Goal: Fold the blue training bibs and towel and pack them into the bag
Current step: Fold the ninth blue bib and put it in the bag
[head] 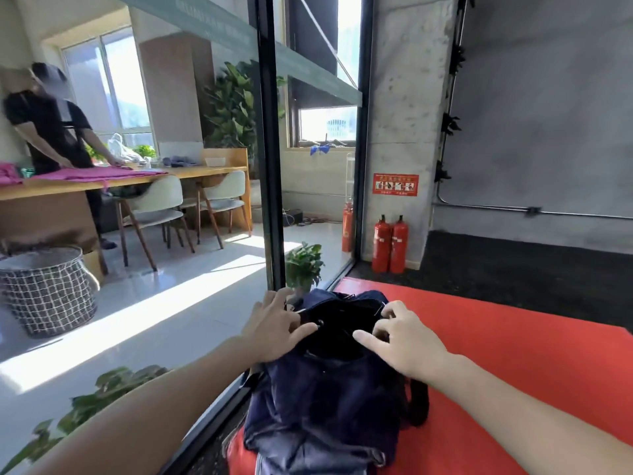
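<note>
Head view puts your left hand (277, 323) at the bag's (325, 399) 10 o'clock rim, its grip pinching the dark fabric by an eyelet, other fingers spread. Your right hand (400, 341) sits at the 2 o'clock rim, grip curled round the edge there, forefinger stretched toward the middle. Between both hands the mouth gapes black; you cannot tell what lies inside. That navy bag rests on the red mat (513, 365), its left side just beside the dark frame of the glass wall (270, 149). Bare mat runs from 1 to 4 o'clock. At 12 o'clock, well apart, two fire extinguishers (390, 243) stand against the concrete pillar (407, 97).
</note>
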The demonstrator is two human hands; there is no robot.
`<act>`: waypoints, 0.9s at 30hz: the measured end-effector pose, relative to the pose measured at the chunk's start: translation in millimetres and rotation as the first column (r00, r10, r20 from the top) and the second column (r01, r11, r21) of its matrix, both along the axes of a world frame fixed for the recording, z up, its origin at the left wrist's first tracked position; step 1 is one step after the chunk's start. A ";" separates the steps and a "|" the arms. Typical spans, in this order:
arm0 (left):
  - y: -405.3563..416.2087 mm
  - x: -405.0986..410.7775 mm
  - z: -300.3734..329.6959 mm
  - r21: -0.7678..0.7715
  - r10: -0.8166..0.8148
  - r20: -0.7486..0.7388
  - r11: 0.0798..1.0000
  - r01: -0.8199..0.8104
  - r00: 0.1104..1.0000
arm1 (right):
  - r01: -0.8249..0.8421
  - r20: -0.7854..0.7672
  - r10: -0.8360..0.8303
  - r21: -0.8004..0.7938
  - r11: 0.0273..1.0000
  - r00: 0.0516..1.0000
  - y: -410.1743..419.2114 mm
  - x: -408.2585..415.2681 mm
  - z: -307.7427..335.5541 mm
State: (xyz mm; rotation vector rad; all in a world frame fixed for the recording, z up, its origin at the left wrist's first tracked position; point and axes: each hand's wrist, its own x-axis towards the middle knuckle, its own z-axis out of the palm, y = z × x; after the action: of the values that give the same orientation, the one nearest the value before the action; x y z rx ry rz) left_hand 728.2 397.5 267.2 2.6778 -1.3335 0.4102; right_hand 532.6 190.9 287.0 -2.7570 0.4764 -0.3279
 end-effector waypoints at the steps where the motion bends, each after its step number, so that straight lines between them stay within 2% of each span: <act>1: -4.0 0.9 2.5 0.030 0.043 -0.072 0.999 -0.041 0.996 | 0.046 -0.041 -0.047 -0.028 0.999 0.998 -3.2 2.9 0.8; 3: -16.6 4.5 5.3 0.128 0.110 -0.134 0.987 -0.093 0.985 | 0.129 -0.132 -0.129 -0.002 0.992 0.983 -11.2 9.7 3.7; 5: -31.7 5.7 7.4 0.201 0.148 -0.098 0.971 -0.126 0.984 | 0.160 -0.184 -0.150 0.040 0.986 0.971 -20.5 20.1 2.1; 9: -53.7 7.6 11.0 0.263 0.189 -0.039 0.949 -0.172 0.981 | 0.142 -0.175 -0.130 0.053 0.989 0.976 -25.5 39.7 2.7; 11: -56.8 14.5 20.2 0.236 0.175 -0.022 0.958 -0.165 0.984 | 0.124 -0.079 -0.118 0.086 0.989 0.990 -21.9 46.2 10.3; 13: -57.0 28.2 38.7 0.178 0.164 0.009 0.971 -0.163 0.986 | 0.102 0.113 -0.120 0.148 0.984 0.986 -19.3 53.9 21.3; 15: -54.0 42.0 65.3 0.083 0.163 0.030 0.983 -0.165 0.986 | 0.097 0.302 -0.154 0.197 0.976 0.941 -18.7 61.5 34.3; 17: -50.3 52.3 92.3 -0.004 0.147 0.041 0.989 -0.147 0.988 | 0.081 0.401 -0.165 0.219 0.972 0.901 -18.7 65.6 46.0; 19: -48.0 51.9 106.7 -0.014 0.143 0.048 0.990 -0.143 0.989 | 0.080 0.426 -0.177 0.237 0.968 0.887 -14.4 64.4 49.3; 21: -46.3 50.2 102.7 -0.019 0.145 0.010 0.989 -0.145 0.989 | 0.071 0.387 -0.168 0.252 0.965 0.907 -5.0 57.6 45.1; 25: -36.6 30.4 63.4 0.091 0.192 -0.090 0.979 -0.184 0.977 | 0.026 0.130 -0.054 0.214 0.976 0.990 9.0 35.9 14.8; 27: -32.8 11.9 45.5 0.076 0.186 -0.100 0.981 -0.179 0.977 | 0.012 0.131 -0.044 0.233 0.972 0.990 6.0 19.4 1.9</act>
State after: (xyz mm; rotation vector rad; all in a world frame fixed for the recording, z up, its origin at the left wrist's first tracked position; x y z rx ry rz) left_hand 740.1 364.6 312.6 2.8440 -1.0957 0.2400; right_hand 552.1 196.9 288.9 -2.4852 0.4862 -0.4345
